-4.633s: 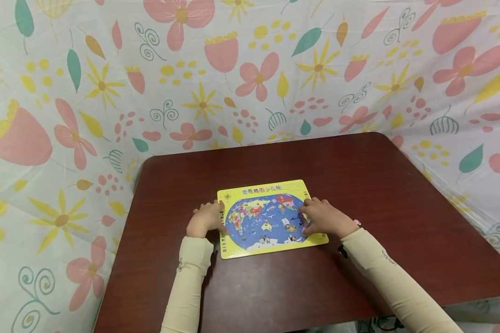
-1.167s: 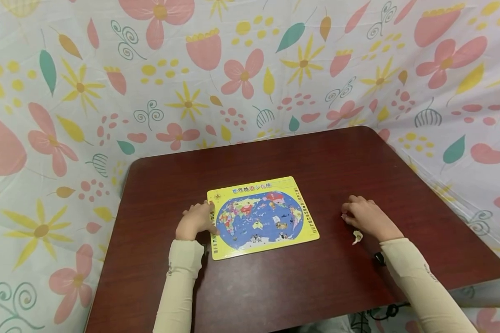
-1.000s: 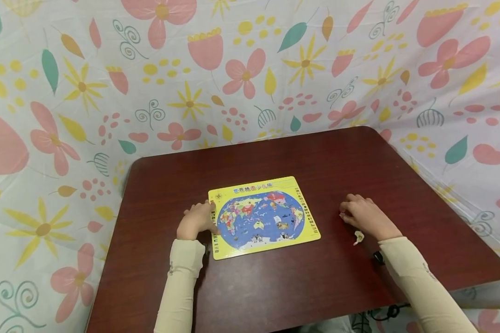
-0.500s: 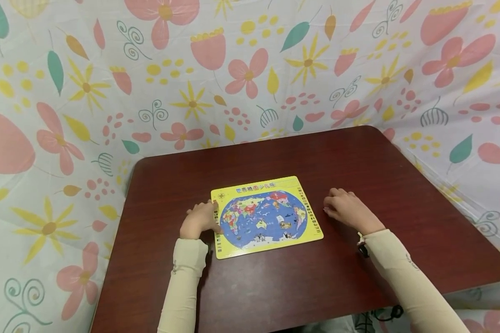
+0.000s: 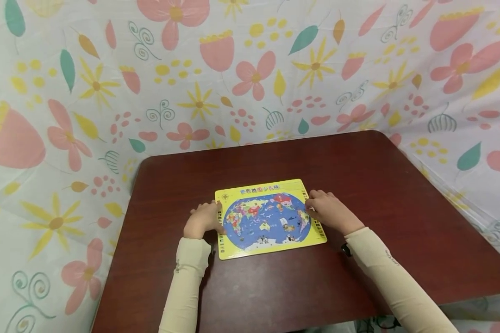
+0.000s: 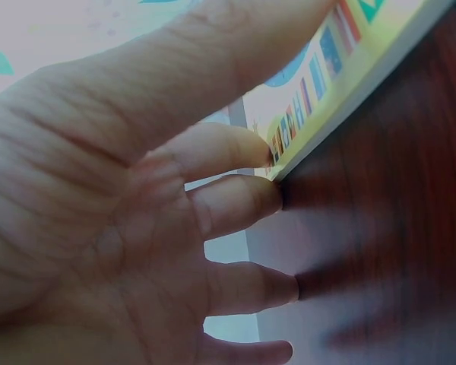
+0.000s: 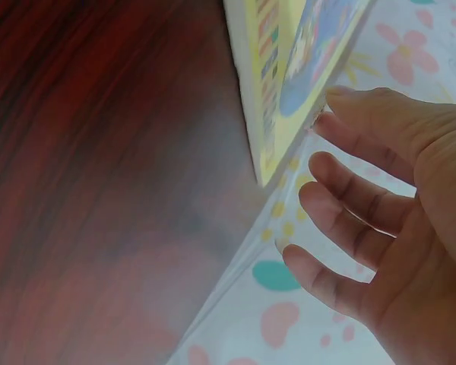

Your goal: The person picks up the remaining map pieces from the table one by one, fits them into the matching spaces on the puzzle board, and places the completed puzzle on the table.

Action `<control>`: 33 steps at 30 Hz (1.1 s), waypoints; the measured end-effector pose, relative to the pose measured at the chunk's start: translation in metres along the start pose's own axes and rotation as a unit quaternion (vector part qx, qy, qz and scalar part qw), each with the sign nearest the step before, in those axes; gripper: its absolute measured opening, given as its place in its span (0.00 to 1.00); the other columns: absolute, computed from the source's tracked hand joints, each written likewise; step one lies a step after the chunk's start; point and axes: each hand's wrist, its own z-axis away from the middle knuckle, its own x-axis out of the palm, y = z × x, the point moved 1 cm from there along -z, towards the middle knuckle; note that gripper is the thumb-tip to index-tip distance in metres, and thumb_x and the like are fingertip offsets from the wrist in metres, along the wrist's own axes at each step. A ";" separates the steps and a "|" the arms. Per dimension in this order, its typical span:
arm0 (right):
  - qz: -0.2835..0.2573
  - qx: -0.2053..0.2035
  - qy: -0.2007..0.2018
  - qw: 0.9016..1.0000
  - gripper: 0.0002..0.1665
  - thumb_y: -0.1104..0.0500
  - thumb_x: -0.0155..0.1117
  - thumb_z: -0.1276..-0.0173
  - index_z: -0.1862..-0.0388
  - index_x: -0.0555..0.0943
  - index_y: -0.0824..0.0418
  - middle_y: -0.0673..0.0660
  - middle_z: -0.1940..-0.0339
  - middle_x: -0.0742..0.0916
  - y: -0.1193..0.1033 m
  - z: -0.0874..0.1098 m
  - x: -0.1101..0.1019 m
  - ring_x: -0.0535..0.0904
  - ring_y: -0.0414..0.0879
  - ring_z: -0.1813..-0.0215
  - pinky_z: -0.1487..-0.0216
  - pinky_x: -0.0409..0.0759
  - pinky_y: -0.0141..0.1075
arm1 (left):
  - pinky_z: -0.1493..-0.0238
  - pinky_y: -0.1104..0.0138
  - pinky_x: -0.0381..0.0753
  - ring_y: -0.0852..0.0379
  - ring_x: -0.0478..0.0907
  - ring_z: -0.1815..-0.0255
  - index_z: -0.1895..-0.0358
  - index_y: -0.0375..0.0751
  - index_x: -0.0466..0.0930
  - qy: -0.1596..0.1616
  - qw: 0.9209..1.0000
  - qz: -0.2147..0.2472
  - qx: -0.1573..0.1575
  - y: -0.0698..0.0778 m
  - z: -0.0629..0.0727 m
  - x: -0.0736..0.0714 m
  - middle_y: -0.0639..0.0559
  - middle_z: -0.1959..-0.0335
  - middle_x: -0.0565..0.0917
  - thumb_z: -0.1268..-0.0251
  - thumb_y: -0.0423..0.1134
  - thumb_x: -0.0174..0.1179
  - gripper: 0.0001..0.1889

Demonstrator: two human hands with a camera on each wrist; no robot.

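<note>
A yellow-bordered world map puzzle board (image 5: 233, 252) lies flat on the table. My left hand (image 5: 203, 218) rests at its left edge. In the left wrist view the thumb (image 6: 205, 61) lies over the board's top, while the other fingers are spread, some tips touching the table. My right hand (image 5: 332, 210) is at the board's right edge, fingertips over the map. Thumb and index finger pinch something tiny (image 7: 318, 118), seemingly a small puzzle piece, mostly hidden; the other right fingers (image 7: 342, 217) are loosely bent and touch nothing.
The dark red-brown table (image 5: 250, 296) has rounded far corners. A flower-printed cloth (image 5: 250, 55) hangs behind it and along both sides. Cables (image 5: 377, 322) show below the near edge, by the right sleeve (image 5: 393, 277).
My right hand has moved left from the table to the board's right edge. A small pale piece seen beside that wrist earlier is out of sight now. My left hand has stayed at the board.
</note>
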 end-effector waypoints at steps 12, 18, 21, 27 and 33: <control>0.022 -0.009 -0.029 0.999 0.08 0.56 0.77 0.37 0.61 0.90 0.57 0.54 0.64 0.82 -0.009 -0.011 0.015 0.74 0.48 0.62 0.62 0.73 0.44 | 0.37 0.30 0.62 0.27 0.67 0.33 0.28 0.38 0.72 0.010 1.000 -0.006 -0.001 -0.001 -0.001 0.003 0.30 0.27 0.66 0.53 0.45 0.83 0.46; 0.019 -0.003 -0.026 0.999 0.07 0.59 0.78 0.38 0.61 0.90 0.56 0.54 0.65 0.82 -0.010 -0.011 0.015 0.75 0.49 0.62 0.61 0.76 0.47 | 0.36 0.31 0.62 0.27 0.67 0.32 0.28 0.38 0.72 0.010 1.000 -0.007 0.000 -0.001 -0.003 0.002 0.30 0.27 0.66 0.54 0.46 0.83 0.46; 0.017 0.000 -0.025 1.000 0.08 0.59 0.78 0.39 0.60 0.90 0.56 0.54 0.65 0.82 -0.011 -0.012 0.016 0.76 0.50 0.61 0.59 0.76 0.47 | 0.36 0.30 0.61 0.27 0.66 0.31 0.27 0.39 0.72 0.009 1.000 -0.007 0.000 -0.001 -0.003 0.002 0.31 0.26 0.66 0.53 0.46 0.82 0.46; 0.012 -0.001 -0.017 1.000 0.10 0.60 0.79 0.40 0.59 0.90 0.57 0.55 0.65 0.82 -0.012 -0.012 0.014 0.76 0.50 0.62 0.60 0.76 0.47 | 0.36 0.30 0.61 0.27 0.66 0.31 0.28 0.38 0.72 0.010 1.000 -0.006 -0.001 0.000 -0.004 0.002 0.30 0.26 0.66 0.54 0.45 0.83 0.46; 0.004 0.002 -0.017 1.000 0.10 0.59 0.78 0.38 0.57 0.89 0.57 0.55 0.65 0.82 -0.012 -0.010 0.014 0.76 0.50 0.62 0.60 0.76 0.47 | 0.36 0.31 0.62 0.27 0.67 0.32 0.28 0.39 0.72 0.009 1.000 -0.007 -0.001 -0.001 -0.003 0.003 0.31 0.26 0.66 0.54 0.46 0.83 0.46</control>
